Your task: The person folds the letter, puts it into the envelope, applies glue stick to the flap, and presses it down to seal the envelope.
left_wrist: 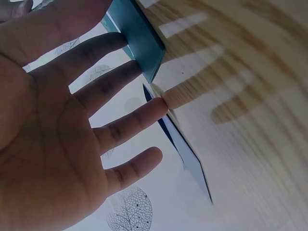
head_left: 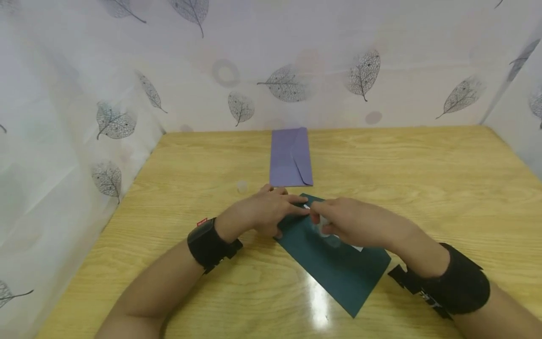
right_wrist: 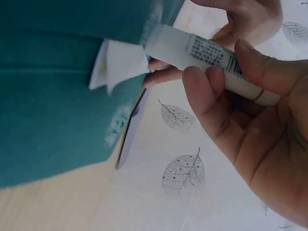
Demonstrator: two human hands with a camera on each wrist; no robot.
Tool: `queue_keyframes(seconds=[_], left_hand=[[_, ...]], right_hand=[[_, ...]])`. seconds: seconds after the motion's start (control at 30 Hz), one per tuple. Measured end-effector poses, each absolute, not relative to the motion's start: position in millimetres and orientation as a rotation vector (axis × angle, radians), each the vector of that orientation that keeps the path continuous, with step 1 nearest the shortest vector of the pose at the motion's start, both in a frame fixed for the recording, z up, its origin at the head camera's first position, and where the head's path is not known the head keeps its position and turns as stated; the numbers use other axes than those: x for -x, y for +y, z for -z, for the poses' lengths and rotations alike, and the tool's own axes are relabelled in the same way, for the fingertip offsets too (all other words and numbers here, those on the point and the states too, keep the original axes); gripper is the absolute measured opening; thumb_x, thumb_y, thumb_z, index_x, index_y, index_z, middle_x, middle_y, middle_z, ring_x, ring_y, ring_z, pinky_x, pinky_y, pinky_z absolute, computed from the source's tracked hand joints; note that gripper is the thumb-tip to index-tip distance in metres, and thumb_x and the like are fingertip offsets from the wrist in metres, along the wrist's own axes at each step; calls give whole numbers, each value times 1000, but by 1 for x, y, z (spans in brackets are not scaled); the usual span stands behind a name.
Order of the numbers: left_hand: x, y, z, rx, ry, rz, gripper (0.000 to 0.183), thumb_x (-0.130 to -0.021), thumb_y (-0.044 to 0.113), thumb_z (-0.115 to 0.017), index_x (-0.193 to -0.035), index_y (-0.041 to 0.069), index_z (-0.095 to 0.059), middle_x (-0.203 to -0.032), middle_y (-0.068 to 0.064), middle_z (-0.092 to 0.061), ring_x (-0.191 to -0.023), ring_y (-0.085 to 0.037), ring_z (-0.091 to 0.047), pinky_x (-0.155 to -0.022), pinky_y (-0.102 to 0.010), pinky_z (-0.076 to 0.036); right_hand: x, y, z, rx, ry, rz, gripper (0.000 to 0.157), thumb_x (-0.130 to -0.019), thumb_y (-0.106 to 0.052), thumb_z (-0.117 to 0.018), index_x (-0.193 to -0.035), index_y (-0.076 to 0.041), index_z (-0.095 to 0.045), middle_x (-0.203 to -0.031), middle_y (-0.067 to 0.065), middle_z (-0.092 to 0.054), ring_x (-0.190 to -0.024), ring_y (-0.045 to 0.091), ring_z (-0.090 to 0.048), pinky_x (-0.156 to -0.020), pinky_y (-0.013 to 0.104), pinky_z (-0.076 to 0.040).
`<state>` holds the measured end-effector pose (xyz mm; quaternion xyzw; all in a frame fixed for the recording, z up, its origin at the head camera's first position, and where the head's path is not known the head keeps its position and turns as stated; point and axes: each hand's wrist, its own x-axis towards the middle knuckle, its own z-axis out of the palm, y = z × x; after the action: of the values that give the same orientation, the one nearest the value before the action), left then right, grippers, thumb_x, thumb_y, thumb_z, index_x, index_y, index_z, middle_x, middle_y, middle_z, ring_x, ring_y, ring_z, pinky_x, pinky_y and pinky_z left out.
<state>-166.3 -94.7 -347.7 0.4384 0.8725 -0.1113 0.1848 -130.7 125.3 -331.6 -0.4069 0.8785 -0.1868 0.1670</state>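
Note:
A dark green envelope (head_left: 343, 278) lies slanted on the table, white paper (right_wrist: 127, 62) showing at a gap in it. My left hand (head_left: 271, 209) rests on its far left end with spread, straight fingers. My right hand (head_left: 360, 221) grips a glue stick (right_wrist: 211, 53) with a barcode label, between thumb and curled fingers. In the right wrist view the stick's tip touches the green surface. Whitish glue smears (right_wrist: 118, 125) show on the envelope near its edge. Seen from the head, my right hand hides most of the stick.
Behind the green envelope lies a purple envelope (head_left: 283, 162), flap side up. A small translucent cap-like piece (head_left: 242, 186) sits left of it. The wooden table (head_left: 203, 160) is bordered by a leaf-patterned white cloth (head_left: 322, 108) at the back and sides.

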Motion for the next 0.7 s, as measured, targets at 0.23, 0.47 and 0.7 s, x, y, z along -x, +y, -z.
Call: queue_keyframes(seconds=[0.23, 0.47, 0.7], left_hand=[[167, -95, 347, -1244, 2470, 297, 82, -74, 42, -73, -142, 41, -26, -152, 10, -17, -124, -24, -34, -98, -51, -31], [168, -96, 349, -1265, 2464, 279, 82, -74, 43, -72, -142, 40, -27, -152, 10, -18, -124, -24, -33, -98, -52, -31], [169, -96, 348, -1280, 2447, 310, 81, -75, 46, -71, -142, 39, -27, -153, 9, -16, -126, -25, -33, -98, -51, -31]], right_hand=[[128, 131, 321, 1104, 2437, 458, 18, -88, -10, -58, -99, -21, -51, -81, -11, -54, -66, 4, -51, -59, 26, -47], [130, 134, 323, 1158, 2375, 527, 17, -88, -8, -56, -97, -22, -52, -75, -10, -54, -58, 2, -51, -54, 26, -47], [138, 133, 333, 1304, 2396, 681, 15, -88, -11, -59, -97, -21, -53, -77, -6, -59, -57, 2, -51, -51, 25, -46]])
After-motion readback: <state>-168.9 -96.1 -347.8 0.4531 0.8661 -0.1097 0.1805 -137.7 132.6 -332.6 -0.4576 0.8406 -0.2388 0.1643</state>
